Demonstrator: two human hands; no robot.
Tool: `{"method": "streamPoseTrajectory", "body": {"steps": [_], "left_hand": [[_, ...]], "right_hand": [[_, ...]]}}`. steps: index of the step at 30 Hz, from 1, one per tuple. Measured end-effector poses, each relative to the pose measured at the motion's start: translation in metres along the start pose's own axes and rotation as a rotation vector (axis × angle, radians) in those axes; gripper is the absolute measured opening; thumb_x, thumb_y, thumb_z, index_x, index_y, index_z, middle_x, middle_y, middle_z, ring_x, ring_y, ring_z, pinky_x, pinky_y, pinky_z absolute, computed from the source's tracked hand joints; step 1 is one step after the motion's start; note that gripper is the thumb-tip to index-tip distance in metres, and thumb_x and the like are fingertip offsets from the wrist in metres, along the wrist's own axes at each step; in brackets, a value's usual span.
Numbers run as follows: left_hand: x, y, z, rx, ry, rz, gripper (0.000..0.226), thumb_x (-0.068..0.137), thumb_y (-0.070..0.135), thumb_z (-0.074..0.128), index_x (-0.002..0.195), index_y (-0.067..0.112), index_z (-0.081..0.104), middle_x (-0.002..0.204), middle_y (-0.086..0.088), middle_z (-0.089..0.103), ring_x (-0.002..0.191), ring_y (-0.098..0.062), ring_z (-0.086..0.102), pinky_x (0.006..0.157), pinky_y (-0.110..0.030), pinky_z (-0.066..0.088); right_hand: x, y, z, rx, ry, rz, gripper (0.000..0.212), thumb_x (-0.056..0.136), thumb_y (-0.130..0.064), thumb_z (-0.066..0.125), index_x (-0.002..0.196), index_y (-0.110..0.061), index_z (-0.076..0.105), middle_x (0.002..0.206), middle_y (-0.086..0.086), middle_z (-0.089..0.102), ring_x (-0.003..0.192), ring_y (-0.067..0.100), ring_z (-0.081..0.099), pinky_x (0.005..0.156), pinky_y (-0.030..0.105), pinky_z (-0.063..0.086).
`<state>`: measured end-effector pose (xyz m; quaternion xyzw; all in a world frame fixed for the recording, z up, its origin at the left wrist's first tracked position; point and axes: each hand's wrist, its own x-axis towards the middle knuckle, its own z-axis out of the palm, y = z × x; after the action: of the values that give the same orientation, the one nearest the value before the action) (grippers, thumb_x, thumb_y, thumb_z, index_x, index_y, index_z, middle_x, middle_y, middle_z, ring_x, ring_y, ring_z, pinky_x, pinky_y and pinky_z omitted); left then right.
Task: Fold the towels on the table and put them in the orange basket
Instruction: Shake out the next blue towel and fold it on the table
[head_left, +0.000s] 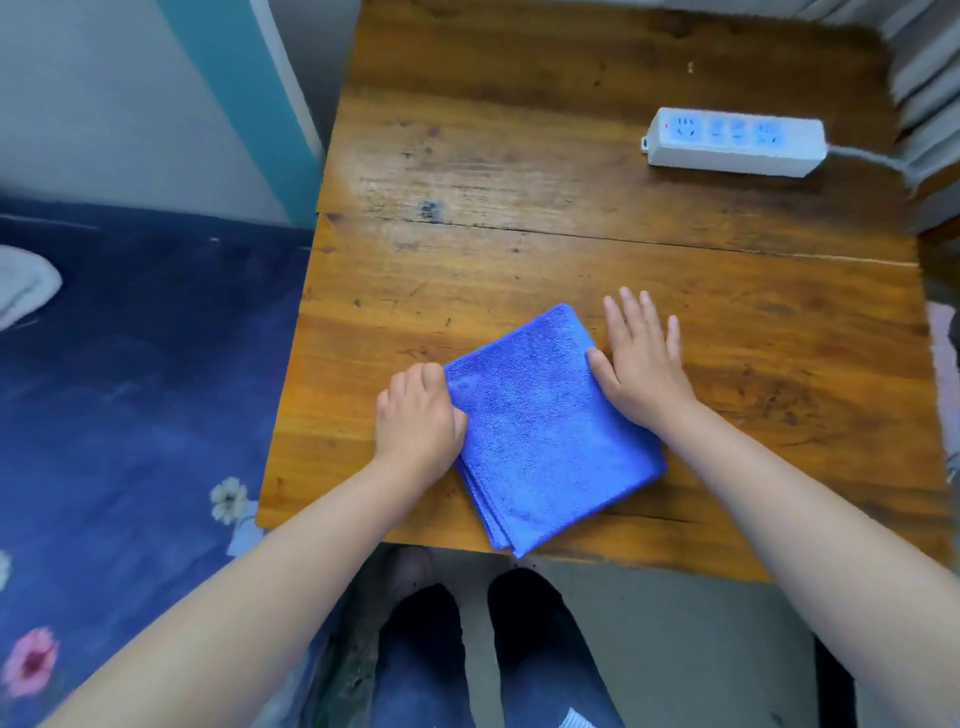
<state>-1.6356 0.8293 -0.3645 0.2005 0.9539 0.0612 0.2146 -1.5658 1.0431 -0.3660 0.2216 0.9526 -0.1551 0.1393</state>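
Observation:
A blue towel (540, 431), folded into a small thick square, lies near the front edge of the wooden table (571, 197). My left hand (418, 415) is curled at the towel's left edge, fingers closed on that edge. Flat on the table lies my right hand (641, 364), fingers spread, its thumb side pressed against the towel's right edge. No orange basket is in view.
A white power strip (735, 141) with its cable lies at the table's far right. Left of the table is a dark blue flowered bedspread (130, 389). My legs and dark shoes (478, 623) show below the table's front edge.

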Motion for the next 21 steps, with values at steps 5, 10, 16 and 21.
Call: {"method": "streamPoseTrajectory", "body": {"steps": [5,10,16,21], "left_hand": [[0.01,0.007,-0.014,-0.121,-0.124,-0.161,0.032,0.084,0.015,0.049,0.112,0.003,0.04,0.116,-0.017,0.054,0.11,-0.035,0.051,0.085,-0.04,0.042],[0.016,0.009,-0.024,-0.17,-0.263,-0.263,0.022,0.082,0.009,0.05,0.102,0.0,0.055,0.111,-0.017,0.061,0.104,-0.033,0.056,0.071,-0.03,0.04],[-0.013,-0.004,-0.051,-0.311,-0.283,-0.285,0.02,0.078,0.006,0.051,0.062,0.015,0.043,0.065,0.001,0.048,0.076,-0.026,0.048,0.047,-0.023,0.03],[-0.079,-0.05,-0.092,-0.525,-0.204,-0.277,0.02,0.075,0.012,0.065,0.064,0.017,0.05,0.064,0.005,0.045,0.067,-0.016,0.043,0.051,-0.023,0.031]], "right_hand": [[0.033,-0.029,-0.029,-0.104,-0.237,-0.308,0.065,0.084,-0.016,0.049,0.143,-0.015,0.022,0.142,0.01,0.035,0.128,0.027,0.037,0.102,0.037,0.034],[0.045,-0.047,-0.046,-0.112,-0.402,-0.282,0.038,0.079,-0.006,0.051,0.117,-0.006,0.047,0.114,0.014,0.046,0.105,0.031,0.048,0.08,0.03,0.041],[0.026,-0.068,-0.074,-0.182,-0.379,-0.402,0.011,0.073,-0.003,0.053,0.077,-0.01,0.046,0.076,0.002,0.043,0.081,0.027,0.046,0.053,0.027,0.033],[-0.009,-0.118,-0.1,-0.054,-0.273,-0.613,0.041,0.068,0.006,0.051,0.056,-0.024,0.025,0.064,-0.009,0.03,0.073,0.022,0.034,0.046,0.022,0.02]]}}
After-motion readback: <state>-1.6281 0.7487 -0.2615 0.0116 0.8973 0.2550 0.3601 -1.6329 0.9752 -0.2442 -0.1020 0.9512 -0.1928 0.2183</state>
